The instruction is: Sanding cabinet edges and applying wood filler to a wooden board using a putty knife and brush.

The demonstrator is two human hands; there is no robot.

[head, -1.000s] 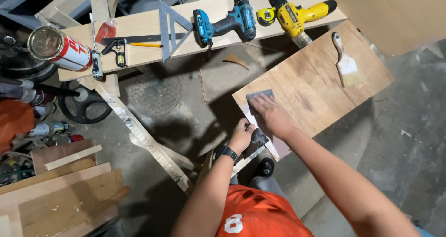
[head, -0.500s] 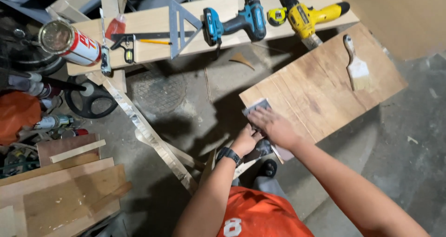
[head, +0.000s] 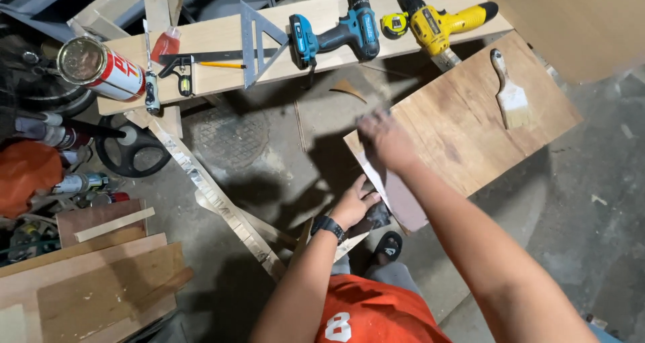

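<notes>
Plywood panel (head: 470,114) mid-sanding; right hand (head: 384,140) flat, pressing sandpaper at its near corner; left hand (head: 355,205) gripping the edge below; next stroke needs steady bracing.

A blue drill (head: 336,37) and a yellow drill (head: 440,24) lie on the plank (head: 222,37) beside a metal square (head: 259,40) and a tape measure (head: 394,26). A can (head: 101,67) lies at its left end. Wood offcuts (head: 87,282) are stacked lower left.
</notes>
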